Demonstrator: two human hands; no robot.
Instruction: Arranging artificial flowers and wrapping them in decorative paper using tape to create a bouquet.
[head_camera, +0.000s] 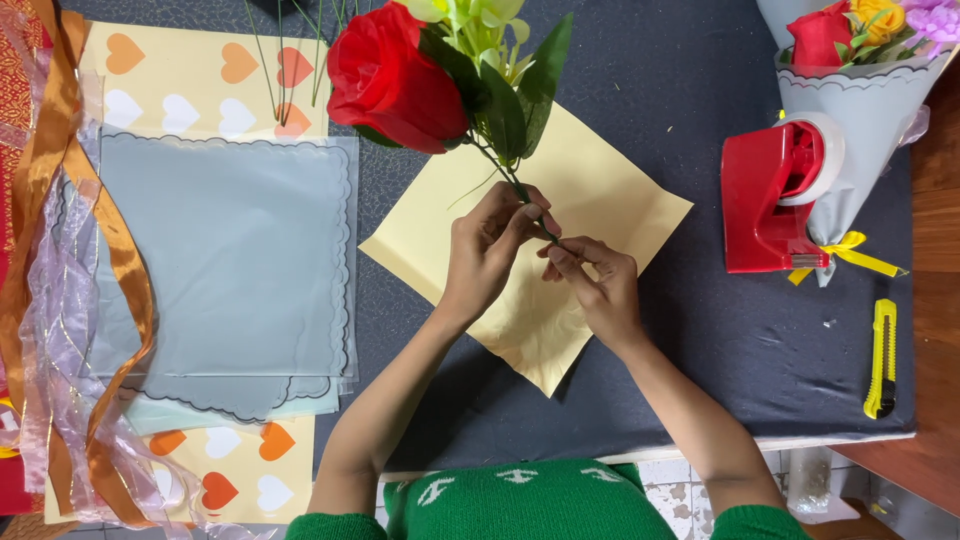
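the left hand (488, 243) was closed around the thin green stem (515, 186) of a small bunch of artificial flowers, gripping it just below the leaves. the right hand (592, 280) pinched the lower end of the same stem between thumb and fingertips, touching the left hand's fingers. the bunch was held up above the table (700, 360), tilted away from the person, with a red rose (390, 75) on the left, pale yellow-green blossoms (470, 22) at the top and dark green leaves (520, 85) spreading to the right.

under the hands lay a square sheet of pale yellow paper (600, 190), turned like a diamond on the dark cloth that covered the table. to the left sat a stack of grey translucent wrapping sheets (220, 260) with scalloped edges, resting on cream paper printed with orange, red and white hearts (190, 90). a few bare green wire stems (280, 60) lay across that heart paper near the top. along the far left edge hung loops of golden-brown ribbon (120, 270) and sheer pinkish ribbon (45, 330).

to the right stood a red tape dispenser (760, 205) with a white roll, just beside a finished bouquet in a grey paper cone (860, 140) tied with a yellow bow (850, 250). a yellow utility knife (881, 358) lay near the table's right edge, well apart from the hands. the person wore green sleeves (520, 500).
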